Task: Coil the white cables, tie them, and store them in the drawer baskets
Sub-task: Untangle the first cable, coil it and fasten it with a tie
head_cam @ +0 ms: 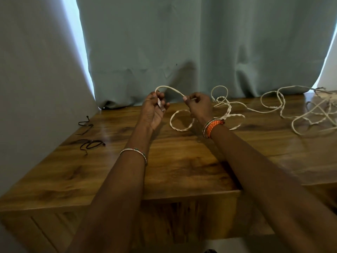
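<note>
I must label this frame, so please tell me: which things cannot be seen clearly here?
- Head view: the white cable end inside the left hand; curled fingers hide it.
- The cable tangle is cut off by the right edge.
- The drawer baskets: not in view.
- The black ties are too small to identify.
- The right hand grip hides where the cable runs.

The near middle of the glossy brown wooden counter (182, 161) lies bare, hemmed by thin black ties (91, 143) left, tangled white cables (291, 110) far right, and the grey-green curtain (182, 52) behind.
</note>
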The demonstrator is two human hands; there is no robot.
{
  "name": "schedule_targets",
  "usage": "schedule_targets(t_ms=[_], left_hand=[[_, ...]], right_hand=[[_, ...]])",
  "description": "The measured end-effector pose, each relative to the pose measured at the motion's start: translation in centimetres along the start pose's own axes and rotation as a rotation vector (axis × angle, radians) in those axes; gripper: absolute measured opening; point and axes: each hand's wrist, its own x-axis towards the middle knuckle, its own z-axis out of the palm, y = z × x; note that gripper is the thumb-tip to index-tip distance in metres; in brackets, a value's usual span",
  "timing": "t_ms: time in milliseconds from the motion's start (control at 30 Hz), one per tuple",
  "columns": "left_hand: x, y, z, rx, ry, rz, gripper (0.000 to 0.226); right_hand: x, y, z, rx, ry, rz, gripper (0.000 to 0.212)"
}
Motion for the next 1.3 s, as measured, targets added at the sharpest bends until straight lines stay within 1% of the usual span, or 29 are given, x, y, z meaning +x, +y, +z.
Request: schedule_targets(t_ms=[67,167,233,300,367,433,500,567,667,767,800,867,933,967,1033,1067,1167,1233,1267,1300], left_hand=[[1.9,0.5,0.0,0.005,0.022,-0.028,0.026],[5.9,1.5,-0.5,0.094,0.04,-0.087,0.026],[7.9,1.1,-1.0,0.135,0.03,-0.162,0.031],[9.1,0.1,-1.3,0.119,0.0,-0.233,0.033],[9.0,-1.1,-2.0,0.065,0.004,-0.239,0.034],[8.4,-2.0,-2.8,0.056,0.03,-0.221,0.031],[7.3,-2.6,-3.6,0.148,0.05,-0.206,0.029],[6.5,-2.8,-4.3,0.253,0.036,-0.187,0.029],[5.7,-2.7,-4.5,0.296,0.052,-0.158,0.029],[5.0,-2.5,-4.3,0.319,0.143,-0.112,0.029],[4.7,-2.6,-4.3,0.375,0.173,-0.091,0.03],[4.2,-3.0,-4.3,0.614,0.216,-0.02,0.031],[3.8,-3.6,-4.0,0.859,0.234,0.062,0.033],[3.5,-3.8,-3.8,0.942,0.245,0.088,0.034],[3.3,-4.1,-3.8,1.035,0.216,0.118,0.035],[3.2,-4.0,-4.1,1.064,0.176,0.099,0.035],[2.5,-3.3,-4.1,1.217,0.05,0.034,0.033],[1.7,-3.1,-3.2,1.257,0.012,0.041,0.028],[1.6,-3.2,-2.7,1.222,-0.013,0.018,0.027],[1.4,-3.3,-2.2,1.101,-0.038,-0.056,0.029]], right_hand=[[1.7,1.2,0.1,-0.22,0.056,-0.027,0.02],[4.8,2.5,1.1,-0.555,0.117,0.018,0.021],[5.6,3.2,2.1,-0.827,0.129,-0.069,0.019],[5.4,3.8,3.1,-0.967,0.104,-0.236,0.017],[4.3,4.3,3.4,-0.983,-0.015,-0.385,0.016],[3.5,4.0,3.1,-0.982,-0.166,-0.488,0.015],[2.5,3.3,3.1,-1.049,-0.32,-0.549,0.018],[1.5,2.6,3.3,-1.086,-0.403,-0.593,0.023],[-0.2,2.0,3.6,-1.075,-0.448,-0.659,0.031],[-1.0,1.3,3.5,-1.013,-0.48,-0.674,0.034],[-1.3,1.2,3.3,-0.984,-0.507,-0.666,0.034],[-1.8,0.8,3.0,-0.958,-0.539,-0.679,0.036],[-2.1,0.3,2.8,-0.99,-0.545,-0.719,0.039],[-2.3,0.0,2.8,-1.012,-0.549,-0.724,0.039],[-2.3,-0.2,2.7,-1.033,-0.567,-0.709,0.033],[-2.3,-0.3,2.6,-1.009,-0.588,-0.692,0.029],[-2.3,-1.0,2.0,-0.79,-0.632,-0.603,0.017],[-2.2,-1.5,1.0,-0.689,-0.632,-0.553,0.018],[-2.2,-1.6,0.5,-0.721,-0.625,-0.536,0.02],[-2.1,-1.6,-0.1,-0.778,-0.614,-0.524,0.023]])
